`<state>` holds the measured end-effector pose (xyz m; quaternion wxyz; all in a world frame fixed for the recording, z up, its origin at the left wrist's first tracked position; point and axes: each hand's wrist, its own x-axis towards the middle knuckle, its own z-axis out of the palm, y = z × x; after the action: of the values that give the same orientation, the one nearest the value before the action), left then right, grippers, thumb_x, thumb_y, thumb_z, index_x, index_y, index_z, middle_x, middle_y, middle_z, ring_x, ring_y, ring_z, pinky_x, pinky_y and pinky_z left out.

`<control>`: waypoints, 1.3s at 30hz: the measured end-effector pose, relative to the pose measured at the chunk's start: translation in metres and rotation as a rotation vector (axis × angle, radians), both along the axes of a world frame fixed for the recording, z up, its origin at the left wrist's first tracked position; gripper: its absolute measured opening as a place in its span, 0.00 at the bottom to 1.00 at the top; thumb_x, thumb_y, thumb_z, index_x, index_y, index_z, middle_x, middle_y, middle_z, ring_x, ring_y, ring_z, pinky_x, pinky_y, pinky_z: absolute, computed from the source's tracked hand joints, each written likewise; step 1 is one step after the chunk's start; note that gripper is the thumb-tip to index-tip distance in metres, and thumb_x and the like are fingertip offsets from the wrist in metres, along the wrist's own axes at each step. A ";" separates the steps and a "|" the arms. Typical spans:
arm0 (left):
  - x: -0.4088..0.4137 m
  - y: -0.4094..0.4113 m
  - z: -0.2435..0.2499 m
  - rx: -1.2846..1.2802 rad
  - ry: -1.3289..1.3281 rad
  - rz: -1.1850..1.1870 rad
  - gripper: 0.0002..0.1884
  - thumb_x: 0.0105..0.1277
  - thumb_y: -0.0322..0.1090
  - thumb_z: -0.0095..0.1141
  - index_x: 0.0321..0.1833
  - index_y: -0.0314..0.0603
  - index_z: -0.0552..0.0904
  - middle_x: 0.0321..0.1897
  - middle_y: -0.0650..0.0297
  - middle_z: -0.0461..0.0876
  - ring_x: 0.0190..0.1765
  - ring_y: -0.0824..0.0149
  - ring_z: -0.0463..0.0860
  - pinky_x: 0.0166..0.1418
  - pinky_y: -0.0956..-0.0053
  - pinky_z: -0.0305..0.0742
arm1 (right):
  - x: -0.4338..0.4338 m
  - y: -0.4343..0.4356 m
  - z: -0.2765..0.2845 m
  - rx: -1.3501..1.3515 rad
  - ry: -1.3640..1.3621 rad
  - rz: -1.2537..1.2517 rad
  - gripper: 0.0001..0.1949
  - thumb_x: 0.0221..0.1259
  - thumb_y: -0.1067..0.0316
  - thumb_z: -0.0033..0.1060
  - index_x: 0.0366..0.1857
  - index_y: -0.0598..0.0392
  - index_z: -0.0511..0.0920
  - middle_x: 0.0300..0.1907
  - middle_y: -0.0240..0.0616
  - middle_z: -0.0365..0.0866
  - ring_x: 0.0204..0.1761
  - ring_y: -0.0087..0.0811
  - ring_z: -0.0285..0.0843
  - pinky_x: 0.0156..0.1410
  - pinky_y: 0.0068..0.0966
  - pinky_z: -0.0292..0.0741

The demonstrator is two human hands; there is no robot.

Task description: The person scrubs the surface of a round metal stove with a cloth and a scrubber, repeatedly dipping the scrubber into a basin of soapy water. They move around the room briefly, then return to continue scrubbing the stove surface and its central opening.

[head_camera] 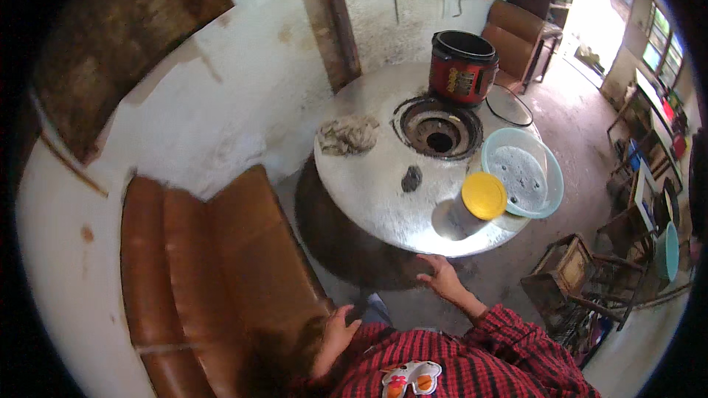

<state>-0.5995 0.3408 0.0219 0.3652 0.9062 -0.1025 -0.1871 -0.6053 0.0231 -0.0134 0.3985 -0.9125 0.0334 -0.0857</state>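
My right hand [442, 278] is held with fingers apart near the front edge of the round metal-topped table [387, 215], with nothing in it. Low by the sofa is my left hand [338, 333], close to a dark object [357, 311] and a pale blue-white piece [379, 308]; whether it grips the dark object cannot be told. On the table stand a container with a yellow lid [484, 195], a light-blue plastic basin [521, 174] of sudsy water, a crumpled grey cloth [348, 134], a small dark scouring pad or rag [411, 178] and a red electric cooker body [462, 74] with its top open.
A round stove opening [440, 130] is set in the tabletop. A brown sofa [254, 249] lies left, a brown padded chair [511, 38] behind the table. An overturned wooden stool [564, 271] and another blue basin [668, 251] are at right. A cord [511, 121] loops beside the cooker.
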 end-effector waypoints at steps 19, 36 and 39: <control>0.490 -0.194 0.001 0.164 -0.428 -0.641 0.32 0.56 0.41 0.66 0.65 0.43 0.72 0.70 0.52 0.63 0.70 0.43 0.60 0.71 0.49 0.57 | 0.311 -0.044 -0.024 -0.068 0.085 -0.607 0.28 0.42 0.74 0.65 0.55 0.54 0.74 0.52 0.47 0.75 0.54 0.49 0.71 0.58 0.39 0.72; 0.653 -0.258 -0.050 0.152 -0.349 -1.030 0.19 0.54 0.43 0.64 0.49 0.46 0.81 0.48 0.56 0.72 0.55 0.52 0.68 0.61 0.55 0.61 | 0.518 -0.101 -0.043 -0.313 0.133 -0.649 0.18 0.51 0.75 0.58 0.49 0.59 0.75 0.42 0.48 0.73 0.45 0.49 0.70 0.51 0.39 0.71; 0.659 -0.260 -0.052 0.084 -0.296 -1.134 0.20 0.55 0.45 0.65 0.48 0.44 0.80 0.46 0.56 0.72 0.53 0.53 0.69 0.58 0.55 0.62 | 0.553 -0.130 -0.045 -0.483 0.089 -0.719 0.16 0.50 0.71 0.55 0.45 0.58 0.74 0.39 0.46 0.73 0.43 0.48 0.70 0.50 0.39 0.71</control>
<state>0.0595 0.0804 -0.0299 0.1537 0.7398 -0.6139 -0.2286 -0.0527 -0.1067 -0.0579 0.1164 -0.9128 0.3451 -0.1848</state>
